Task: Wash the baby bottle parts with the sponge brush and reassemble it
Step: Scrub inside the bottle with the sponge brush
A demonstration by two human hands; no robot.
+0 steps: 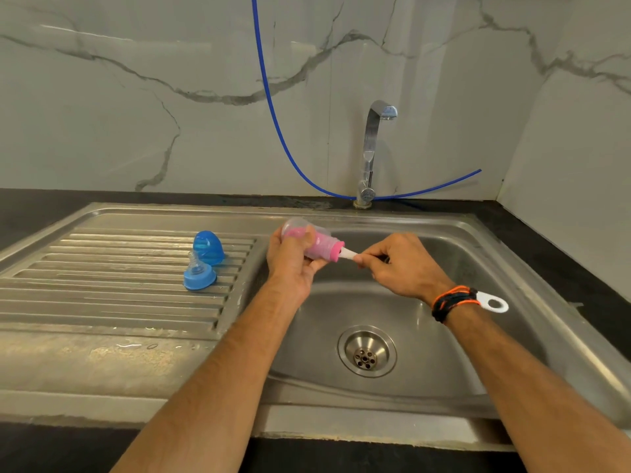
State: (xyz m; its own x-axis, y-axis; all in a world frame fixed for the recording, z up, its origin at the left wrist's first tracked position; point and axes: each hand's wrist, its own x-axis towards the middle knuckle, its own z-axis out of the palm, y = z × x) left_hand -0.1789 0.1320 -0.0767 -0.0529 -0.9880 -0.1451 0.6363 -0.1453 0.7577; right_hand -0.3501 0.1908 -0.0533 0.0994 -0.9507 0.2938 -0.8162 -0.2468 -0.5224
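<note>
Bottle (305, 238) lies nearly level over the sink basin (444, 254), base up-left, mouth down-right; left hand (290, 264) grasps its body with curled fingers, while right hand (399, 264) pinches the white brush handle (350, 256) just outside the mouth, pink sponge (322, 245) pushed inside along the same axis. Handle's far end, a white loop (493, 303), sticks out past the right wrist; its middle is hidden by the hand. Left of the left-hand fingers, blue cap (207, 248) and blue nipple ring (199, 275) sit touching on the ribbed drainboard (102, 285); open basin below the hands down to the drain (367, 351).
</note>
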